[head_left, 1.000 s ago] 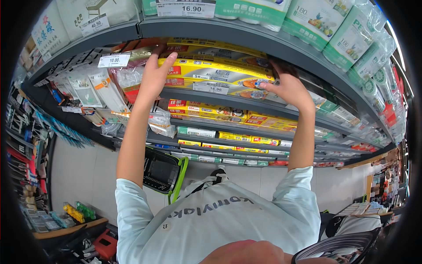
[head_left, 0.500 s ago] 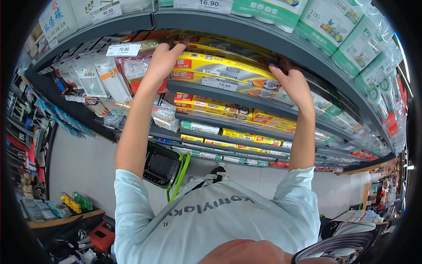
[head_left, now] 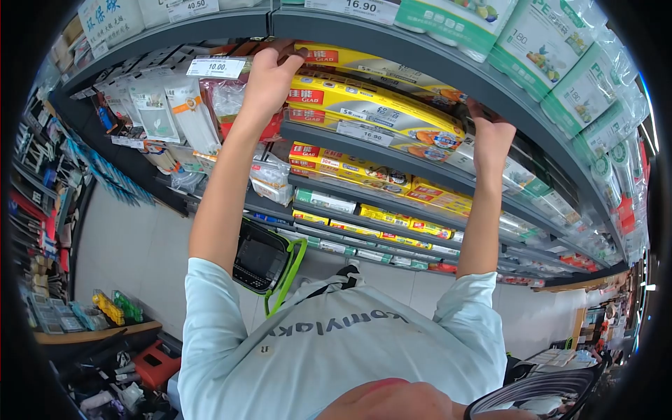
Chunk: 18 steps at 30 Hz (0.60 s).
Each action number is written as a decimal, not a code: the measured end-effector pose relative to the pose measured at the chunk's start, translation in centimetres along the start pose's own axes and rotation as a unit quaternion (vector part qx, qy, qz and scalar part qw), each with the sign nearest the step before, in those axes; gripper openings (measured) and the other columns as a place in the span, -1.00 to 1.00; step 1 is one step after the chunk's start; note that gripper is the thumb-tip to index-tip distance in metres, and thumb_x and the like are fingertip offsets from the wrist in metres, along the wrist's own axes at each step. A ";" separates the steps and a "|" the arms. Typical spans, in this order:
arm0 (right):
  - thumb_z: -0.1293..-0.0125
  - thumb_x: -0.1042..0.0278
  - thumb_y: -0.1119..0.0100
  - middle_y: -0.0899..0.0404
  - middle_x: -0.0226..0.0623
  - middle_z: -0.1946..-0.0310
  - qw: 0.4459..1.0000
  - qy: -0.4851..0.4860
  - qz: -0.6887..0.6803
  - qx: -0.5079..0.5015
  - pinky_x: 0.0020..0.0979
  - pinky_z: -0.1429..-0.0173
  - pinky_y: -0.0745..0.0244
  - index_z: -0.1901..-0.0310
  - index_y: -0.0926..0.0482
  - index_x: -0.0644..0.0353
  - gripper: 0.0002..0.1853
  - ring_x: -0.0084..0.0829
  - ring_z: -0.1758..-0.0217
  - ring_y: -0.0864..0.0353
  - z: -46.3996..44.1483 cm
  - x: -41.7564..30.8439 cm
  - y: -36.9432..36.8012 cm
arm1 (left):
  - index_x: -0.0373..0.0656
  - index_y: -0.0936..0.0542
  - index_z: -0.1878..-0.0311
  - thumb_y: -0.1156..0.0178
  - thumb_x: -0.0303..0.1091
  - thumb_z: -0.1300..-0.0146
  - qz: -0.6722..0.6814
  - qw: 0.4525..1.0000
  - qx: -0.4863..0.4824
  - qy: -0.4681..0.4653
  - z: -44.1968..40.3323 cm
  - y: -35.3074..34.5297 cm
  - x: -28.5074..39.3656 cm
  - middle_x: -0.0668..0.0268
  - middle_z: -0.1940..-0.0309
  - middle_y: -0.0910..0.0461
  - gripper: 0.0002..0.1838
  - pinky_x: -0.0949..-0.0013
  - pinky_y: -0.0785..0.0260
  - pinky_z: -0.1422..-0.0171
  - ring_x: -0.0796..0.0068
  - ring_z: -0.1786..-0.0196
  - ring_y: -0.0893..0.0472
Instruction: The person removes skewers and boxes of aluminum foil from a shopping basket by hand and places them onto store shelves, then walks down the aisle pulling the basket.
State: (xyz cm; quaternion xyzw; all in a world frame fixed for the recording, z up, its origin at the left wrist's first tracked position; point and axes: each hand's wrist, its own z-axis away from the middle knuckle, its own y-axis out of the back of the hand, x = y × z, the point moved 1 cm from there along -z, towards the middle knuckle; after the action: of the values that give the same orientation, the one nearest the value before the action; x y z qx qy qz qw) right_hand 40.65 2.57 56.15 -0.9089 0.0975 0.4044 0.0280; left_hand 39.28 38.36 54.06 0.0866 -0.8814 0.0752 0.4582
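Note:
A long yellow foil box [head_left: 388, 72] spans the gap between my hands, above the stacked foil boxes [head_left: 371, 105] on the shelf. Curled around its left end is my left hand [head_left: 275, 75], fingertips partly hidden behind it. My right hand [head_left: 492, 135] grips the right end, its thumb up and the other fingers out of sight under the upper shelf. A price tag [head_left: 365, 133] reading 16.90 is fixed to the shelf edge in front of the stack.
An upper shelf edge [head_left: 420, 43] overhangs my hands, with green and white bag packs [head_left: 542, 59] on it. Plastic packets [head_left: 152, 108] hang on the left. A black basket with a green handle [head_left: 297, 269] stands on the floor near my feet.
The upper foil box has come forward and up, so more of its front shows above the stack. Both hands moved with it, and the view shifted slightly.

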 end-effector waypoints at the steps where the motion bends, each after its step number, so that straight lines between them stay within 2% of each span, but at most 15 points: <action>1: -0.23 0.69 -0.30 -0.68 -0.26 0.16 0.999 0.009 0.032 0.011 -0.45 -0.05 -0.48 0.10 -0.63 0.35 -0.80 -0.51 0.12 -0.60 -0.1 -0.1 0.0 | -0.46 -0.54 -0.15 -0.10 -0.51 -0.33 -0.008 1.000 0.003 -0.003 0.0 0.0 0.0 0.13 -0.06 -0.65 -0.64 0.39 -0.34 -0.30 0.41 -0.14 -0.59; 5: -0.27 0.64 -0.32 -0.67 -0.29 0.15 0.999 0.010 0.041 0.006 -0.44 -0.08 -0.47 0.05 -0.62 0.35 -0.78 -0.48 0.09 -0.61 -0.1 0.5 0.1 | -0.46 -0.53 -0.17 -0.11 -0.53 -0.33 0.016 1.000 0.015 -0.020 0.1 0.5 -0.2 0.11 -0.06 -0.65 -0.64 0.38 -0.36 -0.30 0.39 -0.12 -0.60; 8: -0.31 0.60 -0.30 -0.65 -0.29 0.11 1.000 0.008 0.002 0.026 -0.44 0.01 -0.53 0.00 -0.60 0.35 -0.77 -0.48 0.06 -0.62 -0.5 1.0 0.1 | -0.45 -0.52 -0.18 -0.11 -0.52 -0.34 0.009 1.000 0.027 -0.006 0.1 0.9 0.1 0.13 -0.05 -0.66 -0.63 0.38 -0.39 -0.27 0.41 -0.10 -0.61; 10: -0.37 0.55 -0.26 -0.64 -0.28 0.07 0.998 -0.012 -0.038 0.039 -0.43 0.15 -0.60 -0.04 -0.57 0.35 -0.76 -0.50 0.06 -0.62 -0.5 0.6 -0.1 | -0.33 -0.50 -0.25 -0.10 -0.46 -0.42 0.007 1.000 0.010 -0.005 0.3 1.1 0.3 0.24 -0.08 -0.63 -0.63 0.43 -0.41 -0.17 0.53 -0.06 -0.58; 11: -0.37 0.55 -0.26 -0.64 -0.28 0.07 0.998 -0.013 -0.037 0.038 -0.43 0.15 -0.60 -0.04 -0.57 0.35 -0.76 -0.50 0.06 -0.62 -0.6 0.7 0.0 | -0.33 -0.50 -0.25 -0.10 -0.46 -0.42 0.007 1.000 0.010 -0.003 0.4 1.0 0.5 0.24 -0.08 -0.63 -0.63 0.43 -0.41 -0.17 0.53 -0.06 -0.58; 13: -0.41 0.51 -0.23 -0.63 -0.25 0.05 0.999 -0.022 -0.005 0.034 -0.43 0.27 -0.61 -0.05 -0.56 0.36 -0.77 -0.52 0.06 -0.62 -0.7 0.9 0.3 | -0.30 -0.54 -0.21 -0.13 -0.33 -0.47 0.023 0.999 0.023 0.013 0.9 0.7 1.1 0.30 -0.01 -0.63 -0.65 0.45 -0.42 -0.11 0.56 0.02 -0.56; 17: -0.42 0.47 -0.23 -0.64 -0.28 0.08 0.998 -0.047 0.014 0.037 -0.46 0.26 -0.57 -0.04 -0.57 0.33 -0.78 -0.53 0.09 -0.61 0.0 -0.3 0.1 | -0.28 -0.56 -0.16 -0.14 -0.21 -0.50 -0.002 0.999 0.037 0.029 1.5 1.2 1.6 0.38 0.08 -0.60 -0.64 0.47 -0.41 -0.10 0.61 0.10 -0.52; 18: -0.44 0.43 -0.22 -0.63 -0.29 0.04 0.998 -0.059 0.018 0.032 -0.45 0.20 -0.56 -0.08 -0.57 0.32 -0.75 -0.53 0.08 -0.60 0.1 -0.1 0.4 | -0.27 -0.57 -0.14 -0.14 -0.19 -0.50 0.002 0.999 0.032 0.036 1.7 1.2 1.8 0.40 0.12 -0.59 -0.65 0.47 -0.41 -0.10 0.63 0.11 -0.49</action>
State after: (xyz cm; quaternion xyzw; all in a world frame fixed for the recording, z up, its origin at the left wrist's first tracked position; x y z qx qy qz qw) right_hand 40.47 2.21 56.16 -0.8801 0.1244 0.4548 0.0553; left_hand 36.65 39.04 54.51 0.0965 -0.8619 0.1072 0.4861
